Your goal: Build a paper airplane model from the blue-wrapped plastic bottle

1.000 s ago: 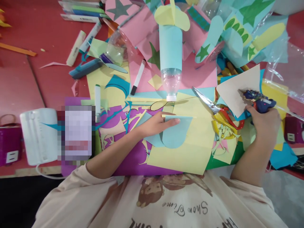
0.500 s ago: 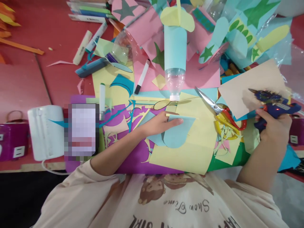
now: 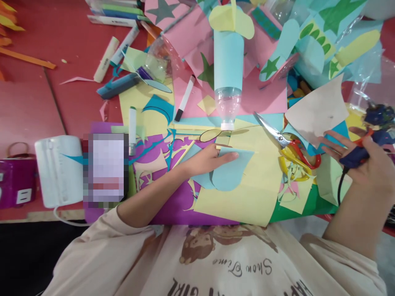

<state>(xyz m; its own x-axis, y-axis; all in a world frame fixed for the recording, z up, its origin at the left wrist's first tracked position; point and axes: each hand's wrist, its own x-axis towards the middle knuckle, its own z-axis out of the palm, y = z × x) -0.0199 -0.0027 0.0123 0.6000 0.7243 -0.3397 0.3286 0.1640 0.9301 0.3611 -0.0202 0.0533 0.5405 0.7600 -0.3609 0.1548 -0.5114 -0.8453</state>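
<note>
My left hand (image 3: 216, 159) holds a folded light-blue paper piece (image 3: 230, 174) with a rounded edge, the thumb lying along its top and the other fingers partly hidden. Beneath it lies a sheet of pale yellow paper (image 3: 259, 181). At the far right my right hand (image 3: 367, 158) has a dark blue glue gun (image 3: 354, 157) held between thumb and palm, several fingers stretched out beside its handle. A black cord runs down from the handle. Left of this hand is a pale sheet (image 3: 317, 113), tilted up with a curled edge.
Scissors with red handles (image 3: 304, 154) lie open-bladed by a yellow-handled pair (image 3: 293, 164). A bottle wrapped in blue paper (image 3: 228, 61) is in the middle. A phone (image 3: 108, 168), a white case (image 3: 58, 170), markers (image 3: 132, 127) and paper scraps surround the left side.
My right hand has moved right with the glue gun, turned it and loosened its fingers. The pale sheet beside it has shifted and bent. My left hand stays put.
</note>
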